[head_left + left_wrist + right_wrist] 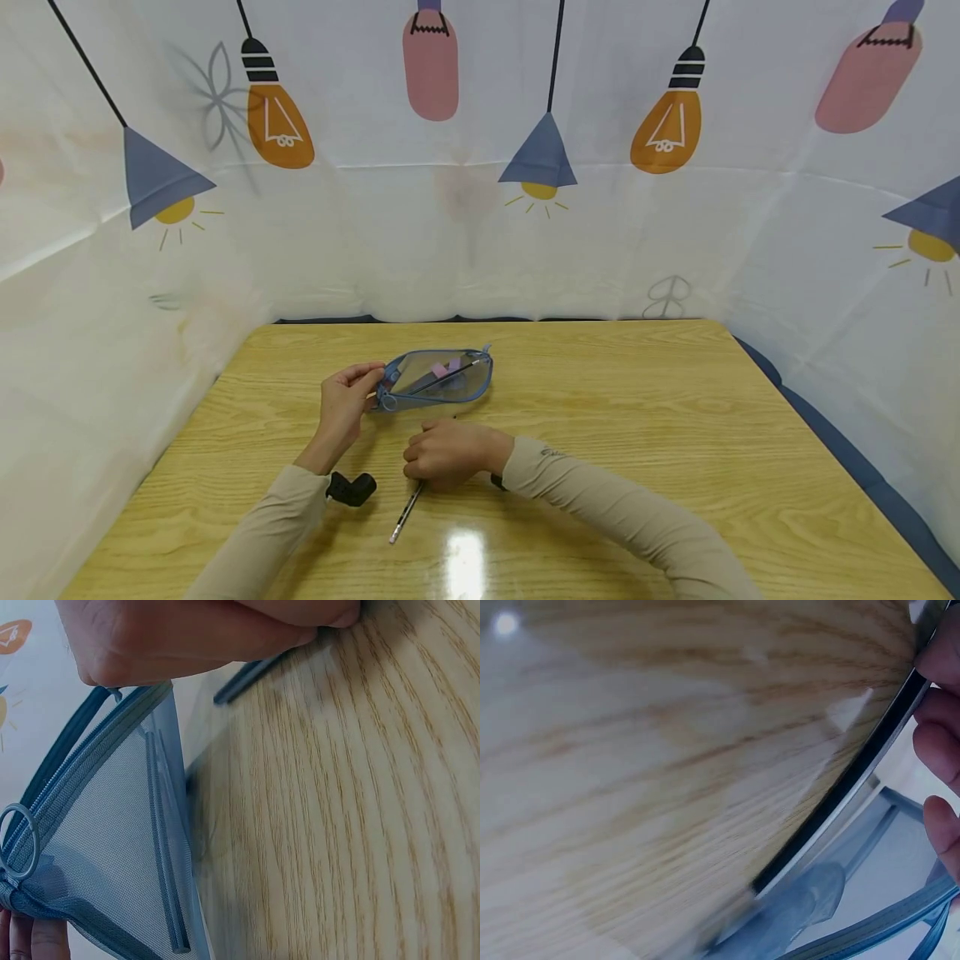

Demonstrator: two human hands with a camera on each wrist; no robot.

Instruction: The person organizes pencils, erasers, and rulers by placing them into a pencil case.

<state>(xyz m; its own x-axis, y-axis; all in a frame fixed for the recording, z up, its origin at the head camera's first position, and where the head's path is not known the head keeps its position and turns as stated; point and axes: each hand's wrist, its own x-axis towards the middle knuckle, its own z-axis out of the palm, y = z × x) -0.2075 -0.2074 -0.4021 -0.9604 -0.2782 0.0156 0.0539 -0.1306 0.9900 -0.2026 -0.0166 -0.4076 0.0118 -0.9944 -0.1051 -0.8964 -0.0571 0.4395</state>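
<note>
My left hand (341, 408) pinches the near-left end of a blue mesh pencil case (442, 399), holding it tilted above the table. Through its mesh show a dark pencil (166, 847) and small pink and purple pieces (444, 369). In the left wrist view a zipper with a ring pull (19, 840) runs along the case's edge. My right hand (453, 450) is just in front of the case, knuckles up, gripping another pencil (405, 515). Its eraser end points toward me; its other end pokes out beyond the hand. The right palm is hidden in the head view.
Under both hands lies a wood-grain table (637, 433). A white cloth (360, 242) printed with lamps and bulbs hangs behind it and at the sides. A black wrist camera (351, 489) sticks out from the left wrist, near the pencil.
</note>
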